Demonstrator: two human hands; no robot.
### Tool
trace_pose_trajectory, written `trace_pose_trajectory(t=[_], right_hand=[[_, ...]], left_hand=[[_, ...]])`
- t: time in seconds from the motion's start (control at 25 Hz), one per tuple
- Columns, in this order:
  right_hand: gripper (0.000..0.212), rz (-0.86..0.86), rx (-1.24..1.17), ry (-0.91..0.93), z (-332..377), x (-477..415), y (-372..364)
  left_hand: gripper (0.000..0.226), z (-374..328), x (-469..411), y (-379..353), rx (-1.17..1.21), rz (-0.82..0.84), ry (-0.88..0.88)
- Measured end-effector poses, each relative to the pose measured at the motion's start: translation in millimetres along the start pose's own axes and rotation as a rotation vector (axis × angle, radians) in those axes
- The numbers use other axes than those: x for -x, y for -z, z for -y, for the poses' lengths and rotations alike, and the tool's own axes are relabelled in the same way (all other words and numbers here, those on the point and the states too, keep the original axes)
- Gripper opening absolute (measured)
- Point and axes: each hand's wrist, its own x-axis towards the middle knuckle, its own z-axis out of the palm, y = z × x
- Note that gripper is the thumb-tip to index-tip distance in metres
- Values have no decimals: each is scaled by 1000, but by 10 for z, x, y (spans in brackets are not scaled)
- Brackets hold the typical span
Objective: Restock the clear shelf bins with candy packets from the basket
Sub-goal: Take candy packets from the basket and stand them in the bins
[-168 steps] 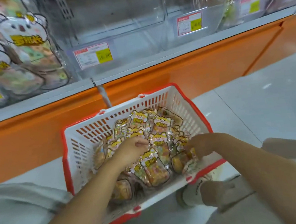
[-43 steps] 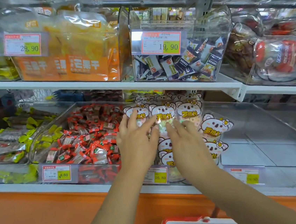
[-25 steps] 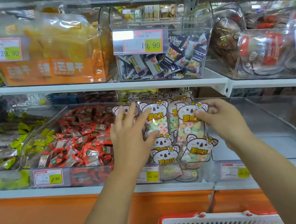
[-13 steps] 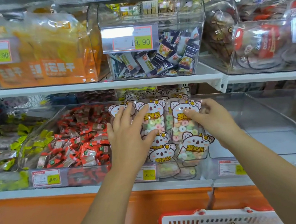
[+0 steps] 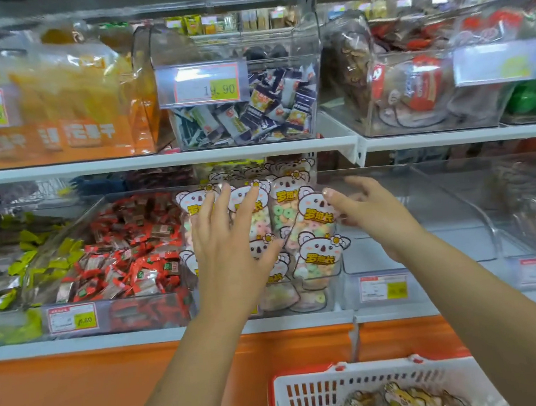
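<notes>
The basket [image 5: 313, 396] sits nearest, low and right, with candy packets [image 5: 396, 399] lying in it, closer to the right hand [image 5: 370, 215], which hangs open. Farther in, the left hand [image 5: 232, 249] presses flat-fingered on upright packets [image 5: 284, 201] filling the clear bin [image 5: 332, 295].

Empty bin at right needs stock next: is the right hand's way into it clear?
Likely yes: the right hand is beside the empty bin, whose open top has nothing across it.

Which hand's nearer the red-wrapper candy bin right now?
Left. The left hand rests on the koala packets just right of the red-wrapper candy bin; the right hand is farther right, at those packets' far edge.
</notes>
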Motion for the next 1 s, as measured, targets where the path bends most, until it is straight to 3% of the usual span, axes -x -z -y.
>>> trace_pose_trajectory(t=[0.16, 0.32, 0.48, 0.68, 0.8, 1.0], right_hand=[[59, 30, -24, -26, 15, 172, 156], [34, -69, -106, -70, -157, 540, 299], [22, 33, -78, -234, -671, 952, 414], [13, 281, 168, -476, -1651, 1288, 655], [21, 401, 433, -525, -2317, 1354, 758], [30, 653, 605, -607, -2894, 1325, 630]], left_hand=[[65, -184, 111, 22, 48, 12, -20], [35, -426, 415, 4, 224, 56, -28], [22, -672, 938, -222, 440, 435, 61], [30, -773, 1561, -671, 371, 1009, 240], [35, -758, 1835, -925, 351, 1181, 324], [37, -610, 2127, -1474, 366, 1361, 544]])
